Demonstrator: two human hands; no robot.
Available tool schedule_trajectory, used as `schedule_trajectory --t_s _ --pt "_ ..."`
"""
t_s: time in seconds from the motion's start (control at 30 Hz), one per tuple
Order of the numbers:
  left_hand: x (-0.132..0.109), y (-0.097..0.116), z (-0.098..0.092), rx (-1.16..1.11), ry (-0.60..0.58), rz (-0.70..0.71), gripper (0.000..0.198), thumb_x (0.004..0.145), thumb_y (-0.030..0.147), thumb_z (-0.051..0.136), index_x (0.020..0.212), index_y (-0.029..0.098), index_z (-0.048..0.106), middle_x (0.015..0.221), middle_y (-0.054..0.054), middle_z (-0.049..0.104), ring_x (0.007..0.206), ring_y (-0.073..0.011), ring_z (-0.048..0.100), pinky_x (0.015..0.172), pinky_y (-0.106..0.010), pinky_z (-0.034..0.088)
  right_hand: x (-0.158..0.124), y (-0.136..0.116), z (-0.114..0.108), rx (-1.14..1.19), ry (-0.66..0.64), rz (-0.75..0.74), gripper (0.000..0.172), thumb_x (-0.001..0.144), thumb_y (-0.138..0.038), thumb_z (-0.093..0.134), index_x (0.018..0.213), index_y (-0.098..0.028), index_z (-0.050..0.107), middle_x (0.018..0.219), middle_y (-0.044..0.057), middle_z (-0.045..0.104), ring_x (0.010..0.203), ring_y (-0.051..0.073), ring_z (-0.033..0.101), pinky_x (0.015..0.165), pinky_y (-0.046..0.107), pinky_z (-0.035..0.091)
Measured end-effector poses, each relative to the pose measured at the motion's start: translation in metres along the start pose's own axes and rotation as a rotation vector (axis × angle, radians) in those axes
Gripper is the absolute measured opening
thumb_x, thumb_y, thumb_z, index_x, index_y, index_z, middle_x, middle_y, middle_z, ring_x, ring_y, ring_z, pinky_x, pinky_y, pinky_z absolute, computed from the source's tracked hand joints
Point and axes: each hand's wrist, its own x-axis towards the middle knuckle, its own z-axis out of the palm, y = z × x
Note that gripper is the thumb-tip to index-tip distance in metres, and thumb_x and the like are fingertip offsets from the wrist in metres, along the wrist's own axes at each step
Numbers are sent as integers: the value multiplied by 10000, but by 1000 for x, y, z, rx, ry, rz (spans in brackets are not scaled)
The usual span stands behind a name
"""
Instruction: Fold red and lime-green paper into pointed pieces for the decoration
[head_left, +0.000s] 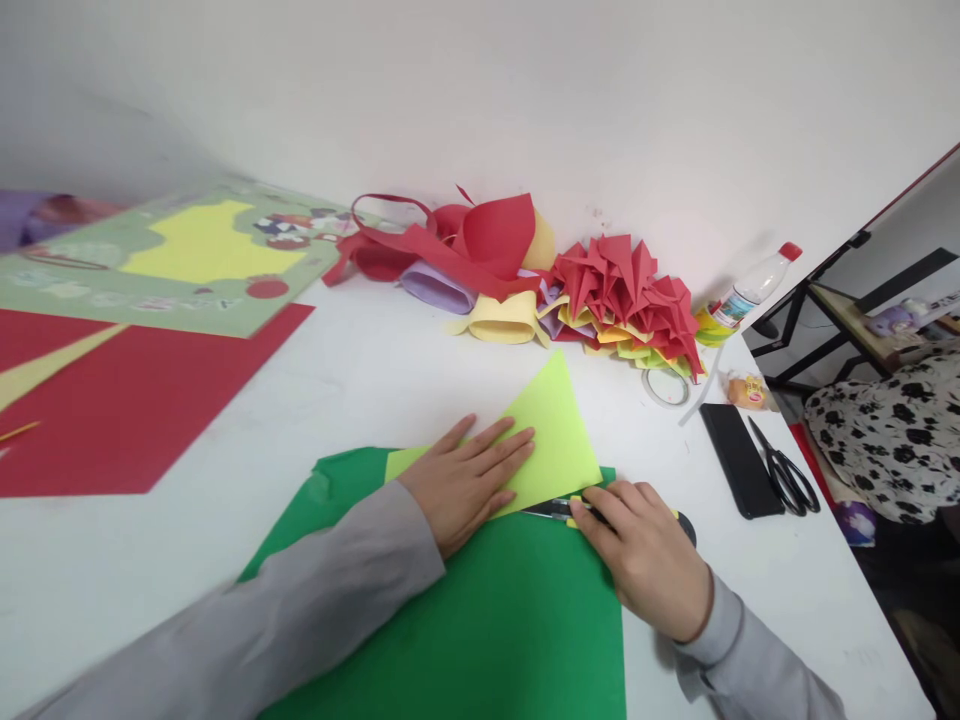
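Observation:
A bright yellow-green sheet of paper (559,435), folded to a point at its far end, lies on a large green sheet (510,620). My left hand (466,480) rests flat on the yellow-green paper, fingers stretched out and pressing it down. Along the near edge of that paper lies a utility knife (556,508) with a yellow and black body. My right hand (649,550) is closed round the knife, whose blade end points left at the paper's lower edge. Part of the blade is hidden under the paper.
Red folded paper pieces (611,280) and paper rolls (502,315) line the wall. To the right are a tape roll (666,386), a bottle (754,285), a black phone (739,460) and scissors (791,480). A decorated board (255,318) and red sheet (172,410) lie left.

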Motion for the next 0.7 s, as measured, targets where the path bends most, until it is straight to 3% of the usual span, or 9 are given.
schedule_trajectory --t_s 0.43,0.57,0.7 --pt "14 19 3 21 73 9 541 1012 358 99 1417 148 390 1515 -65 375 1436 -225 231 1148 -435 178 -6 13 -4 33 -4 32 364 909 -53 379 1184 -106 611 1073 145 636 965 249 516 754 380 421" --pt "7 8 1 -18 46 75 550 1012 378 78 1395 201 431 1484 -34 426 1417 -182 280 1169 -428 64 -7 13 0 45 -21 35 356 913 -48 383 1184 -93 610 1072 152 632 966 251 512 754 390 426" --pt "1 -4 1 -33 -8 26 548 996 486 131 1428 259 382 1474 -8 437 1403 -183 311 1161 -418 -18 -7 12 3 45 -20 48 313 918 -79 440 1178 -96 613 1080 150 630 967 258 513 760 390 420"
